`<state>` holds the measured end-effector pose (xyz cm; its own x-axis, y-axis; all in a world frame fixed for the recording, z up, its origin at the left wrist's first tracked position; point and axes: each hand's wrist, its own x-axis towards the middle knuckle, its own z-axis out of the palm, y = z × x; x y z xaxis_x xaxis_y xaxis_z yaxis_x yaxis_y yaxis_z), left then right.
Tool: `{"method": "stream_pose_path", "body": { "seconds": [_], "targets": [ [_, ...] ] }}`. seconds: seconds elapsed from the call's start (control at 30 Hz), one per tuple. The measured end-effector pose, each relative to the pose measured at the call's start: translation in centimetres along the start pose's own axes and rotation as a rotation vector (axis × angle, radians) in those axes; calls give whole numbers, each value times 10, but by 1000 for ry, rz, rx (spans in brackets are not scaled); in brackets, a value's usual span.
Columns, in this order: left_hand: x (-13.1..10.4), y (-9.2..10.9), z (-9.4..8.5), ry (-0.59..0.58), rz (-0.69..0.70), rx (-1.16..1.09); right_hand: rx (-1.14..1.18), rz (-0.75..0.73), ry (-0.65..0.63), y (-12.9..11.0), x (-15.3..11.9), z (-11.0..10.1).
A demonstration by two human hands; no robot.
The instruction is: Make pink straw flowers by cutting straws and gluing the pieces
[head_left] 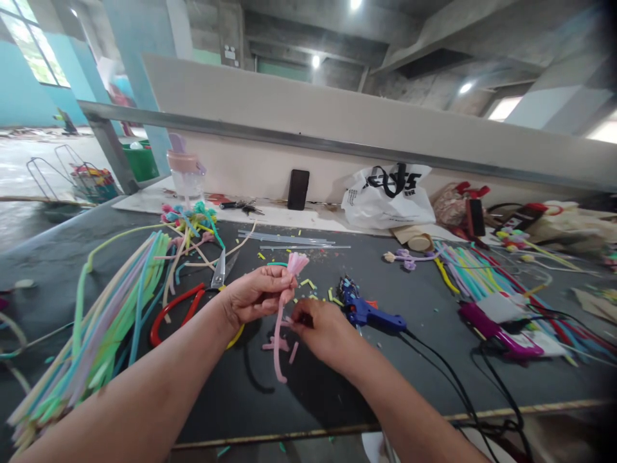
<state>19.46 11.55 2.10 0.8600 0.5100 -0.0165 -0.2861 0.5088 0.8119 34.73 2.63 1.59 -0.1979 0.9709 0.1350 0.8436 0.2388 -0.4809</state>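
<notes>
My left hand (pixel 264 293) is closed in a pinch on a bundle of pink pipe cleaners (pixel 297 262), whose tufted ends fan out above the fingertips. One long pink stem (pixel 278 350) hangs down from that grip. Close on its right, my right hand (pixel 315 325) has its fingers pinched together around what looks like a short pink pipe cleaner piece (pixel 286 323), mostly hidden by the fingers. Several cut pink pieces (pixel 276 344) lie on the dark table below. Scissors with red handles (pixel 177 313) rest beside my left wrist.
A blue glue gun (pixel 373 315) with a black cord lies to the right, and a purple glue gun (pixel 501 331) farther right. Coloured pipe cleaners (pixel 103 321) spread at left. Clear glue sticks (pixel 289 239), a phone (pixel 298 190) and a white bag (pixel 389 196) are behind.
</notes>
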Motion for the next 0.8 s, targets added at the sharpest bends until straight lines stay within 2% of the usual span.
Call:
{"method": "stream_pose_path", "body": {
  "seconds": [0.07,0.2,0.43,0.53,0.67,0.8],
  "targets": [
    [2,-3,0,11,-19,7,73,46,23,2,0,-2],
    [4,-9,3,-1,-66,22,192,41,44,2,-1,-7],
    [4,-10,8,1,-52,103,526,227,20,4,1,-30],
    [5,-10,8,35,-45,118,489,252,90,11,0,-45],
    [6,-11,9,53,-61,132,334,259,290,12,-8,-65],
    [6,-12,10,29,-79,170,136,128,423,-1,-14,-73]
  ]
}}
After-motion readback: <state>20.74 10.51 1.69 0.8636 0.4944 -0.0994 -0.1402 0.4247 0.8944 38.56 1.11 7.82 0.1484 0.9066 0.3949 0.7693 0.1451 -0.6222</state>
